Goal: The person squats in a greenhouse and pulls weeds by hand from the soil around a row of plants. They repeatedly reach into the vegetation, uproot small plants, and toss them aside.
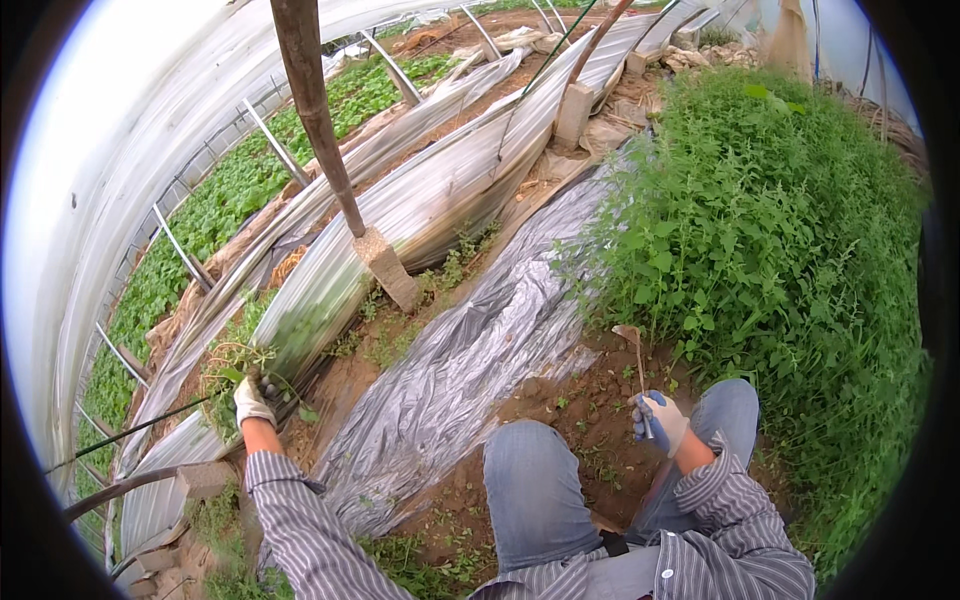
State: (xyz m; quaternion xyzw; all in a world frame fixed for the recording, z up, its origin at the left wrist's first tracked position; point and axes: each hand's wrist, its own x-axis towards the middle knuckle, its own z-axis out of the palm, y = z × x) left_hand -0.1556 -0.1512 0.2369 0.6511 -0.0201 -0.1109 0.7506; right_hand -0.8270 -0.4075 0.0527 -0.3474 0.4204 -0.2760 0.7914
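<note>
My left hand (254, 401), in a white and dark glove, reaches out to the left beside the plastic sheeting. Its fingers are closed on a bunch of weeds (238, 358), with stems and leaves sticking out around the glove. Over my right knee, my right hand (662, 421), in a white and blue glove, grips a small hand hoe (638, 362) by its handle. The hoe's flat, rust-brown blade points up and away from me, above bare brown soil (580, 408) dotted with small seedlings.
Dense tall green weeds (760, 230) fill the right side. Wrinkled silver plastic film (470, 330) covers a strip of ground. A wooden pole (318, 110) on a concrete block (386, 268) stands ahead. Clear plastic sheeting (430, 215) separates leafy crop rows (235, 190) on the left.
</note>
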